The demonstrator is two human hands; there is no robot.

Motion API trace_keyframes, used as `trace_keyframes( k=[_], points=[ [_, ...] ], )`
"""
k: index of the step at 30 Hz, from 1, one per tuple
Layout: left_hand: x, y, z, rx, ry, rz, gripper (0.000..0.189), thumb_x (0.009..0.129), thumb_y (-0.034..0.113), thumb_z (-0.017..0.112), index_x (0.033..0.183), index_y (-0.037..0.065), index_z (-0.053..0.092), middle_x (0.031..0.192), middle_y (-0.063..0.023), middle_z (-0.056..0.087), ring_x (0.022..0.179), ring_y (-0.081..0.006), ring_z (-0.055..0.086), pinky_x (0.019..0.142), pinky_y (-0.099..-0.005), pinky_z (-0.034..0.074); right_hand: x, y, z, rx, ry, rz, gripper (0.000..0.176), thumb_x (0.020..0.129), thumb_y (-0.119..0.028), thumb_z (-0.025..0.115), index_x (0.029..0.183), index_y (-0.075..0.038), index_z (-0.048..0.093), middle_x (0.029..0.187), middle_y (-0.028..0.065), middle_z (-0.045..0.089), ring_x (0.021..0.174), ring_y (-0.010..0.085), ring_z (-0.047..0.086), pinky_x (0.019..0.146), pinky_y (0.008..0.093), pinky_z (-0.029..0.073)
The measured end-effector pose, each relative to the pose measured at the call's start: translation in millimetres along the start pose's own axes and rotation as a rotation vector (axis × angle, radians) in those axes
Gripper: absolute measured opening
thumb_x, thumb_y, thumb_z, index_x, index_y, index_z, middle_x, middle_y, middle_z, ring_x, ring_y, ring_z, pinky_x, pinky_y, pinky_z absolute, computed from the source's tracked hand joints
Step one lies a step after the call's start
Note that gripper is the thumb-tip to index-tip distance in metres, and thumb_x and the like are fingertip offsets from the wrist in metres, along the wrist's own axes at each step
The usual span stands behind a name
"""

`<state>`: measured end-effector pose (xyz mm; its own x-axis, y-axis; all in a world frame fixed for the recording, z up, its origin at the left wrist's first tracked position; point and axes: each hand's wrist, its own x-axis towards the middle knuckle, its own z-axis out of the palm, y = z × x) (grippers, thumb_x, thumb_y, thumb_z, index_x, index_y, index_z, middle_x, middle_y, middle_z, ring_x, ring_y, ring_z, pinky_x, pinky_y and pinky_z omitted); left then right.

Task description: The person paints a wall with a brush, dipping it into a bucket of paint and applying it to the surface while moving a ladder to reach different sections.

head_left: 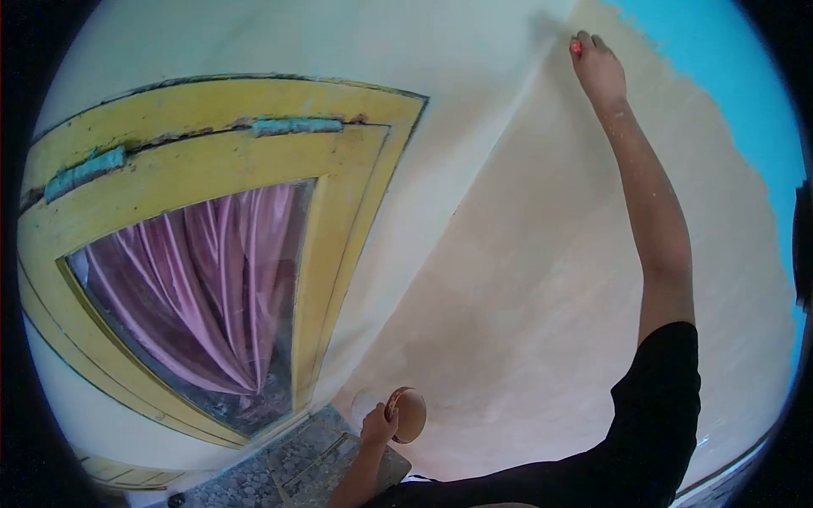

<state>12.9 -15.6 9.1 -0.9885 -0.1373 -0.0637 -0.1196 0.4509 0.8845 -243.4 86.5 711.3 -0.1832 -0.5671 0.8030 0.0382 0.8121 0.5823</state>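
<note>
My right hand point(600, 74) is raised high at the wall corner, fingers closed round what looks like a paintbrush. Only its red handle end point(577, 46) shows; the bristles are hidden. Low in the view, my left hand point(378, 425) grips the rim of a round paint pot point(412, 416) with beige-brown paint inside. Beige paint covers most of the right-hand wall point(542, 254), and a bright blue area point(720, 59) borders it with a ragged edge at upper right. A pale wall point(440, 169) meets the beige one along the corner line.
To the left is a yellow window frame point(356, 203) with blue-painted hinges point(296, 126) and glass, a pink curtain point(195, 271) behind it. Below lies a grey patterned surface point(288, 461). A dark object point(803, 245) sits at the right edge.
</note>
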Motion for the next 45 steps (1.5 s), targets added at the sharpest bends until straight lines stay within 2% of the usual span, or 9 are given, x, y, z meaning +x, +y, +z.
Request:
trace_keyframes(
  k=[4, 8, 12, 18, 26, 34, 37, 40, 45],
  points=[
    [1, 1, 0, 0.004, -0.024, 0.019, 0.034, 0.080, 0.037, 0.057, 0.084, 0.004, 0.052, 0.076, -0.0212, 0.061, 0.076, -0.0403, 0.059, 0.068, -0.0493, 0.047, -36, 8, 39, 0.008, -0.198, -0.128, 0.015, 0.084, -0.020, 0.048, 0.089, -0.009, 0.056, 0.086, 0.0152, 0.060, 0.075, 0.0309, 0.060, 0.066, 0.0419, 0.049],
    [3, 7, 3, 0.034, 0.004, 0.026, 0.033, 0.080, 0.037, 0.058, 0.082, 0.004, 0.052, 0.075, -0.0209, 0.061, 0.076, -0.0401, 0.059, 0.067, -0.0493, 0.047, -159, -59, 74, 0.504, -0.467, -0.691, 0.014, 0.082, -0.022, 0.049, 0.080, -0.009, 0.056, 0.084, 0.0116, 0.058, 0.079, 0.0298, 0.058, 0.068, 0.0402, 0.047],
    [-4, 3, -3, 0.049, -0.021, 0.004, 0.034, 0.079, 0.037, 0.058, 0.081, 0.004, 0.052, 0.074, -0.0213, 0.060, 0.074, -0.0403, 0.059, 0.067, -0.0499, 0.047, -200, -111, 15, 0.640, -0.986, -0.527, 0.020, 0.084, -0.024, 0.048, 0.072, -0.008, 0.049, 0.069, 0.0145, 0.055, 0.066, 0.0348, 0.054, 0.062, 0.0425, 0.043],
    [-4, -6, 3, 0.026, 0.037, 0.077, 0.037, 0.079, 0.040, 0.058, 0.081, 0.003, 0.052, 0.071, -0.0214, 0.060, 0.071, -0.0405, 0.060, 0.066, -0.0502, 0.047, -91, 21, 59, 0.539, -0.408, -0.222, 0.026, 0.085, -0.025, 0.045, 0.075, -0.005, 0.056, 0.076, 0.0188, 0.059, 0.069, 0.0367, 0.055, 0.066, 0.0428, 0.046],
    [-2, 10, -13, 0.024, -0.053, -0.021, 0.038, 0.079, 0.041, 0.057, 0.084, 0.003, 0.052, 0.076, -0.0219, 0.060, 0.076, -0.0400, 0.060, 0.067, -0.0494, 0.048, 56, 106, -62, -0.196, 0.261, -0.020, 0.024, 0.092, -0.027, 0.041, 0.086, -0.007, 0.053, 0.082, 0.0163, 0.060, 0.070, 0.0352, 0.059, 0.063, 0.0436, 0.050],
    [-3, -2, 3, 0.020, -0.019, 0.045, 0.036, 0.080, 0.039, 0.055, 0.083, 0.003, 0.052, 0.073, -0.0207, 0.061, 0.073, -0.0402, 0.060, 0.067, -0.0495, 0.048, -108, 44, -7, 0.295, -0.277, -0.658, 0.011, 0.071, -0.010, 0.056, 0.082, -0.009, 0.059, 0.085, 0.0080, 0.061, 0.078, 0.0268, 0.059, 0.069, 0.0367, 0.048],
    [-1, 6, -7, -0.012, -0.034, 0.004, 0.037, 0.080, 0.039, 0.056, 0.082, 0.003, 0.052, 0.071, -0.0205, 0.061, 0.071, -0.0404, 0.060, 0.065, -0.0494, 0.048, -161, -30, -38, 0.529, -0.837, -0.347, 0.010, 0.079, -0.015, 0.056, 0.080, -0.005, 0.059, 0.078, 0.0123, 0.062, 0.075, 0.0304, 0.059, 0.067, 0.0368, 0.048],
    [-3, 4, -8, -0.007, -0.021, 0.031, 0.036, 0.080, 0.038, 0.056, 0.081, 0.002, 0.052, 0.071, -0.0212, 0.060, 0.070, -0.0403, 0.060, 0.064, -0.0490, 0.048, -157, -19, -32, 0.550, -0.911, -0.307, 0.014, 0.083, -0.017, 0.053, 0.080, -0.004, 0.059, 0.074, 0.0138, 0.062, 0.071, 0.0284, 0.059, 0.066, 0.0355, 0.046],
    [0, 3, -6, 0.010, -0.058, 0.011, 0.035, 0.080, 0.036, 0.057, 0.082, 0.002, 0.052, 0.070, -0.0216, 0.060, 0.069, -0.0405, 0.060, 0.062, -0.0487, 0.048, -45, 123, -27, 0.316, -0.199, -0.151, 0.021, 0.088, -0.015, 0.042, 0.079, -0.002, 0.055, 0.070, 0.0141, 0.058, 0.061, 0.0193, 0.054, 0.058, 0.0341, 0.045]
  ],
)
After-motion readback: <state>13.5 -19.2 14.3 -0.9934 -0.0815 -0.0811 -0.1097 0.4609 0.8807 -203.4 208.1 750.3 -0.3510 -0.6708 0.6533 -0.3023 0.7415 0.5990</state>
